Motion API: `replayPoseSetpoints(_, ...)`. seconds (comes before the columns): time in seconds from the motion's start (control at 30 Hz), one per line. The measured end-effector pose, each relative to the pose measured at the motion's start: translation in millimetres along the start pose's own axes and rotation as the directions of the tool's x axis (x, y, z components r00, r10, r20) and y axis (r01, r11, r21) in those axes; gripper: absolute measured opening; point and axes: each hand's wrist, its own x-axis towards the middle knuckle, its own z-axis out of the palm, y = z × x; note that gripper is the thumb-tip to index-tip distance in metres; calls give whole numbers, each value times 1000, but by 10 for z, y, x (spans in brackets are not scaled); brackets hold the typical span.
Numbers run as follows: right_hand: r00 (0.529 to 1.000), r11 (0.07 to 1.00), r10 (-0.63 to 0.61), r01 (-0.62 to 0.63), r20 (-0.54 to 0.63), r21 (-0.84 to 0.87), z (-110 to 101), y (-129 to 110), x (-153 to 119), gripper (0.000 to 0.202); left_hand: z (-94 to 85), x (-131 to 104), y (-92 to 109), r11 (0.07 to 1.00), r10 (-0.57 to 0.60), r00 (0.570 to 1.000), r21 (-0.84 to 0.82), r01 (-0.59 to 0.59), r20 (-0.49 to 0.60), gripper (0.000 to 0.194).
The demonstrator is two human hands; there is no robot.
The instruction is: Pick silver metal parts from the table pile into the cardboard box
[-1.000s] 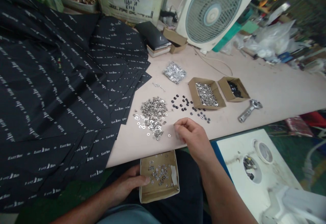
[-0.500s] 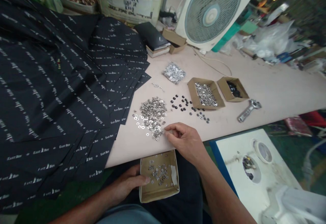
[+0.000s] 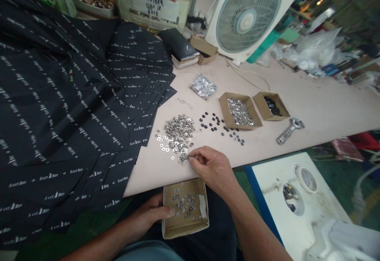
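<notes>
My left hand [image 3: 154, 210] grips the left side of a small cardboard box [image 3: 178, 229], its thumb over the rim. The box is tilted below the table's front edge, with several small metal snap pieces [image 3: 190, 202] inside. My right hand [image 3: 209, 166] is on the table at the near end of a pile of silver snaps [image 3: 179, 127]. Its thumb and index fingertips are pinched beside the last small cluster [image 3: 183, 158]; whatever lies between them is too small to make out.
Dark printed fabric [image 3: 89, 106] covers the left side. Behind the pile lies a bag of silver parts [image 3: 203, 86]. Black caps [image 3: 211, 124], two parts boxes [image 3: 240, 112] [image 3: 271, 106] and a wrench [image 3: 290, 130] are to the right. A fan [image 3: 247, 19] stands behind.
My right hand has shifted slightly left and down, its fingertips now closer to the small cluster. My left hand and the box it holds have hardly moved.
</notes>
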Motion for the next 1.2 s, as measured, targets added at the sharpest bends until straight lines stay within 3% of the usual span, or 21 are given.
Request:
replayPoseSetpoints(0.13, 983, 939, 183, -176, 4, 296, -108, 22, 6, 9, 5, -13, 7, 1000, -9, 1000, -5, 9, -1, 56)
replayPoseSetpoints(0.2, 963, 798, 269, -242, 33, 552, -162, 55, 32, 10, 15, -8, 13, 1000, -19, 1000, 3, 19, -14, 54)
replayPoseSetpoints(0.3, 943, 502, 312, -267, 116, 823, -205, 93, 91, 12, 29, 7, 12, 999, -35, 999, 3, 35, -22, 54)
replayPoseSetpoints(0.33, 939, 439, 313, -276, 143, 855, -209, 97, 113, 14, 30, 9, 8, 999, -37, 999, 1, 37, -19, 55)
replayPoseSetpoints(0.4, 933, 405, 318, -292, 166, 866, -203, 92, 153, 15, 28, 8, -2, 999, -34, 999, 0, 34, -12, 56)
replayPoseSetpoints(0.43, 931, 428, 328, -296, 158, 854, -195, 85, 171, 16, 24, 4, -8, 1000, -28, 1000, 0, 28, -10, 56)
replayPoseSetpoints(0.5, 935, 568, 338, -293, 107, 769, -171, 68, 204, 20, 16, -6, -17, 1000, -17, 1000, -1, 17, -10, 55)
replayPoseSetpoints(0.6, 967, 863, 254, -224, -6, 453, -113, 51, 240, 22, 7, -13, -24, 1000, -9, 1000, -4, 9, -7, 55)
replayPoseSetpoints(0.67, 985, 963, 162, -146, -54, 227, -65, 51, 252, 18, 1, -11, -29, 1000, -8, 1000, -8, 8, -2, 57)
replayPoseSetpoints(0.77, 994, 997, 68, -64, -91, 41, 4, 54, 247, 11, -8, -7, -45, 1000, -11, 1000, -20, 11, -6, 58)
replayPoseSetpoints(0.9, 994, 999, 31, -34, -100, -21, 46, 52, 214, 8, -11, -8, -48, 1000, -19, 1000, -22, 19, -15, 56)
replayPoseSetpoints(1.07, 996, 999, 49, -47, -79, 25, 9, 46, 173, 11, -4, -2, -22, 1000, 1, 1000, -5, -1, -5, 56)
replayPoseSetpoints(1.2, 990, 977, 127, -116, -52, 179, -69, 34, 143, 14, -11, -3, -31, 1000, -12, 1000, 2, 12, -16, 56)
